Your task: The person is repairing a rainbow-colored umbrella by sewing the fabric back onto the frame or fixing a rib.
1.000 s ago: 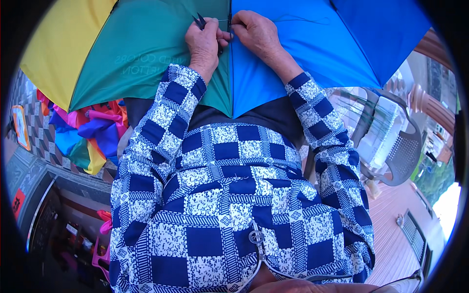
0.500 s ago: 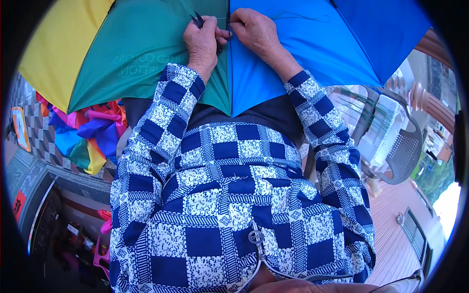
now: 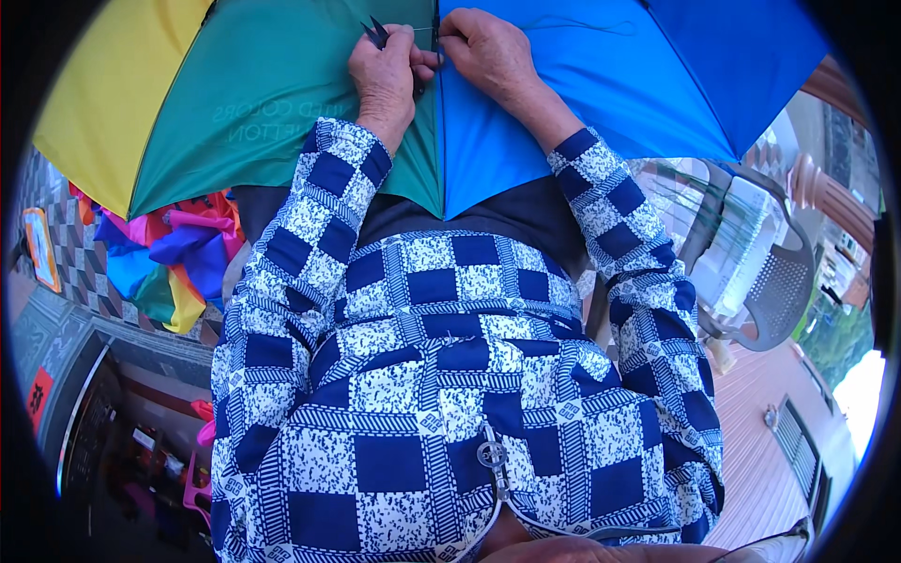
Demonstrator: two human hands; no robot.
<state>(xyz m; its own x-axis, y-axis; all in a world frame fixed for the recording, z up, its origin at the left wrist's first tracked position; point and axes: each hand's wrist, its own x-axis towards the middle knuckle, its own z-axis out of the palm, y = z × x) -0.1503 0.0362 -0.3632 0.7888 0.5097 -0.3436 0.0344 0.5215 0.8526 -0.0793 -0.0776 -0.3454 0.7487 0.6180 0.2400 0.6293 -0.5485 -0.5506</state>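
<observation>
An umbrella canopy in yellow, green and blue panels (image 3: pixel 272 84) spreads over my lap, with a dark rib (image 3: pixel 438 122) along the green-blue seam. My left hand (image 3: pixel 383 80) is closed around dark thread snips (image 3: pixel 375 34), their two pointed blades sticking out above the thumb. From its thumb and forefinger a thin pale line (image 3: pixel 419 29), thread or needle, runs to the rib. On the rib's other side my right hand (image 3: pixel 493 52) is closed, fingertips curled at the seam; what they pinch is hidden. A loose dark thread (image 3: pixel 587 28) lies on the blue panel beyond it.
A heap of multicoloured cloth (image 3: pixel 174 253) lies on the patterned tiles at the left. At the right stands a grey plastic chair (image 3: pixel 781 291) with a white package (image 3: pixel 746 249) and dark thin strands on it. A pink plastic object (image 3: pixel 197 488) is at lower left.
Both hands have shifted slightly up and left, along with the canopy. The grips look the same, and the pale line still spans from my left hand to the rib.
</observation>
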